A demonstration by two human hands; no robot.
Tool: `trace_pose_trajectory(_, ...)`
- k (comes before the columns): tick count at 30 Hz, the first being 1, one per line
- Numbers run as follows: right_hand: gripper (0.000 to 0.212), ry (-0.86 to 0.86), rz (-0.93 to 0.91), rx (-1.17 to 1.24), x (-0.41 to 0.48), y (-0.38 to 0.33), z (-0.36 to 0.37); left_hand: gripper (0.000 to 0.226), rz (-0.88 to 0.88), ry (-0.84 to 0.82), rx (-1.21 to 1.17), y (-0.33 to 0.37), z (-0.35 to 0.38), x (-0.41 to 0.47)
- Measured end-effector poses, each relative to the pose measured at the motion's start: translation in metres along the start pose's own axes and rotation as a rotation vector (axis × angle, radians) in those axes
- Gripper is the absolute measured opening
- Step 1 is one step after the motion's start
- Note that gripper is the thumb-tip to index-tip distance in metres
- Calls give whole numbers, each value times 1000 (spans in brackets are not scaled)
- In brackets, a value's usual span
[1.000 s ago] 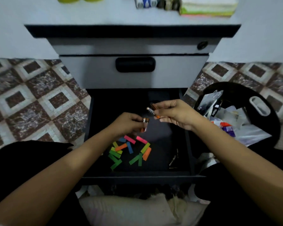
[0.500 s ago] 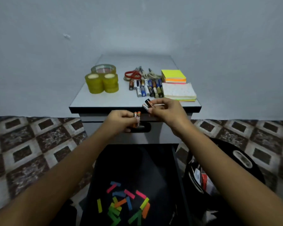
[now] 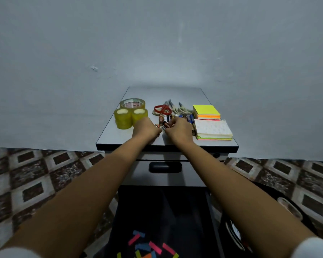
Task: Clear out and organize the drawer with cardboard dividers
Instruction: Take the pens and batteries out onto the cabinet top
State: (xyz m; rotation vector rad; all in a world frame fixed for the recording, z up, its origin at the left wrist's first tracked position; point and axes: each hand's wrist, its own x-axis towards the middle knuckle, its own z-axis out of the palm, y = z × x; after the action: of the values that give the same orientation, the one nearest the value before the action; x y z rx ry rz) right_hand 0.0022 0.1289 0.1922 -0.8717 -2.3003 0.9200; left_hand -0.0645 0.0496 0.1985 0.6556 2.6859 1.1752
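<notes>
Both my hands rest on the grey cabinet top (image 3: 116, 131). My left hand (image 3: 145, 128) is closed around small batteries, whose ends show at its fingertips. My right hand (image 3: 178, 129) grips a dark battery (image 3: 167, 125) at the near end of the battery row (image 3: 165, 118). Below, the open dark drawer (image 3: 185, 216) holds several coloured paper strips (image 3: 149, 246) near its front.
On the cabinet top stand yellow tape rolls (image 3: 130, 116), red-handled scissors (image 3: 161, 108), neon sticky notes (image 3: 206, 111) and a white notepad (image 3: 213, 129). A closed drawer with a black handle (image 3: 164, 167) sits above the open one. A black bin (image 3: 250, 229) stands at the right on the tiled floor.
Both hands rose from above the open drawer to the cabinet top, carrying the batteries. My view tilted up from the drawer to the cabinet top and wall.
</notes>
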Motion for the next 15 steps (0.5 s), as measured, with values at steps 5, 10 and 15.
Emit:
trace_pose_trajectory(5,22,46,-151,-157,-6,2,9,21,41,38,73,-5,2,4)
trace_pose_trajectory(10,24,56,-253,-267,-13,7,11,45,129,43,113,-15,-2,3)
trace_pose_trajectory(15,29,46,-301,-337,-16,10,8,36,258,-23,125,-25,-8,-4)
